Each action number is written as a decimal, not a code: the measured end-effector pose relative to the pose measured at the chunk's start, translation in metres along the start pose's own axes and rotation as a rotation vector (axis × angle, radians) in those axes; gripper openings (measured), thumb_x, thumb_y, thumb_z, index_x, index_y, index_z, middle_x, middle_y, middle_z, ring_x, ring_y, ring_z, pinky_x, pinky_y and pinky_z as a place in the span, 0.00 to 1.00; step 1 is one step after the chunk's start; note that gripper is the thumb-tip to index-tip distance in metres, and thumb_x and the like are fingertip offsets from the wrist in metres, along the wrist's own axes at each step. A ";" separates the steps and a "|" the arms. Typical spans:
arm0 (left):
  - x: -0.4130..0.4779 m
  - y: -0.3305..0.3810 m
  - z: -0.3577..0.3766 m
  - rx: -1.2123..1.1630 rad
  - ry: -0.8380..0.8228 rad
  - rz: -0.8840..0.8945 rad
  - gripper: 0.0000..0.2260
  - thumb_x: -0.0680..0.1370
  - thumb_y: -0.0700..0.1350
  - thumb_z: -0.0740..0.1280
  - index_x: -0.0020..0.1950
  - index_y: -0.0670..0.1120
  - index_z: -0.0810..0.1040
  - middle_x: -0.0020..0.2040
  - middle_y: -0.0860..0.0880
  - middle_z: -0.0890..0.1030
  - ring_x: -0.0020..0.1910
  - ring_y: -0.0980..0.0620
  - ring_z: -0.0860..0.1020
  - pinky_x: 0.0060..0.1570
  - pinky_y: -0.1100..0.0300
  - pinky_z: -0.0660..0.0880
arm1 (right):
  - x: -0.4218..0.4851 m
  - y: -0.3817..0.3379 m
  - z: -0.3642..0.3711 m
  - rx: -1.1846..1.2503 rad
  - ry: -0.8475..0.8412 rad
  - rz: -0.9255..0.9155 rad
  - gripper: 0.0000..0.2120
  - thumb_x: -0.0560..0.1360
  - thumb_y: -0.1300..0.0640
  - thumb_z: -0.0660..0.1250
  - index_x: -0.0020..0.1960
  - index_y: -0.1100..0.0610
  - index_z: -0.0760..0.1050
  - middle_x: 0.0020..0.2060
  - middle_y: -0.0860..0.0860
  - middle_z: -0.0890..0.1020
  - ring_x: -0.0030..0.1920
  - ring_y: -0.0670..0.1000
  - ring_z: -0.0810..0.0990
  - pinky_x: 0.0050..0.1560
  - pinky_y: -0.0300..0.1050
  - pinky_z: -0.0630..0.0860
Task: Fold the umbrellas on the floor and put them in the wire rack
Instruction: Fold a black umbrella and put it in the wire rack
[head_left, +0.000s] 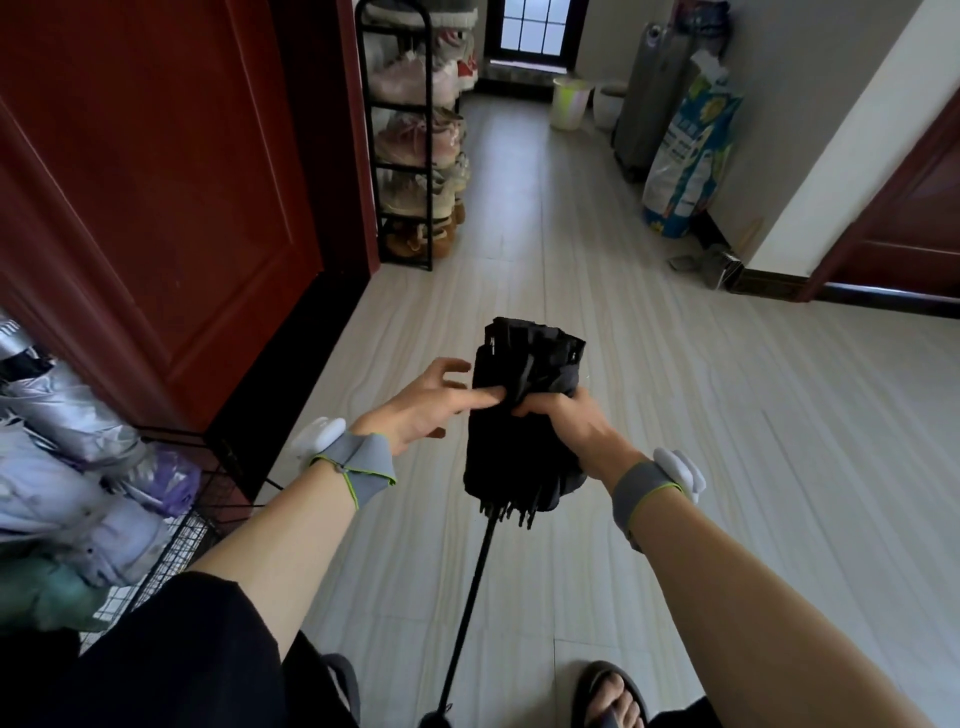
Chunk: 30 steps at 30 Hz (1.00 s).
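The black fabric folding umbrella (519, 457) is held in the air over the floor, in front of the person. Its canopy is collapsed into a loose bundle that points away, and its thin black metal shaft (470, 613) runs back toward the body. The right hand (576, 421) grips the bundle at mid-length from the right side, with its fingers (535, 408) curled tight into the folds. The left hand (426, 405) is at the bundle's left side with its fingers spread and straight. Only the index finger (483, 397) lies across the fabric, its tip close to the right hand's knuckles.

Each wrist wears one grey band with green edging (358, 465), two in all.

The floor (727, 415) is pale wood-grain tile. At the left edge, against a red-brown panelled door (156, 182), stands the black wire rack (208, 509). It holds folded lilac, silver and teal umbrellas (62, 415). At least four can be seen, but the full number cannot be told.

Further along that wall is one black tiered shoe rack (395, 156) filled with shoes. Beyond it are a dark-framed window (535, 26) and two pale plastic buckets (570, 104). One blue-and-white printed sack (691, 156) leans on the right wall. One foot in a dark sandal (613, 696) shows at the bottom edge.
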<state>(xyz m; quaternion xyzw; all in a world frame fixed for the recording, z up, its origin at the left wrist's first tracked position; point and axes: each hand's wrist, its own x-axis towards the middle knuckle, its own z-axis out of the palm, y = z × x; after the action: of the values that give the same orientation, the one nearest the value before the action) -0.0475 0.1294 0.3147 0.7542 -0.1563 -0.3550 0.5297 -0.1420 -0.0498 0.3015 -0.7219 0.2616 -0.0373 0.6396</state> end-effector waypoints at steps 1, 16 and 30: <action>0.001 0.000 0.003 0.024 -0.021 0.010 0.34 0.68 0.64 0.77 0.69 0.56 0.69 0.61 0.54 0.81 0.60 0.54 0.79 0.57 0.52 0.76 | -0.002 -0.002 0.002 0.021 -0.041 0.029 0.07 0.71 0.66 0.72 0.47 0.57 0.82 0.41 0.54 0.86 0.42 0.54 0.85 0.43 0.45 0.82; 0.014 0.003 0.026 0.073 0.077 -0.101 0.37 0.71 0.62 0.70 0.75 0.49 0.61 0.62 0.48 0.79 0.60 0.47 0.78 0.62 0.47 0.77 | 0.000 0.008 0.033 -0.458 -0.217 -0.128 0.23 0.62 0.38 0.81 0.54 0.42 0.82 0.46 0.44 0.87 0.49 0.45 0.86 0.54 0.48 0.82; -0.001 -0.005 0.033 0.086 -0.174 0.206 0.20 0.72 0.38 0.78 0.62 0.47 0.79 0.52 0.51 0.86 0.52 0.58 0.84 0.50 0.66 0.78 | -0.005 -0.013 0.017 0.136 -0.005 -0.006 0.12 0.70 0.57 0.73 0.52 0.59 0.83 0.49 0.58 0.87 0.53 0.60 0.85 0.57 0.57 0.82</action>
<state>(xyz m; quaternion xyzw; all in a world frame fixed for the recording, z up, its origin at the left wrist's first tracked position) -0.0725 0.1094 0.3041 0.7227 -0.2932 -0.3557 0.5149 -0.1359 -0.0314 0.3119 -0.6776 0.2546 -0.0553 0.6877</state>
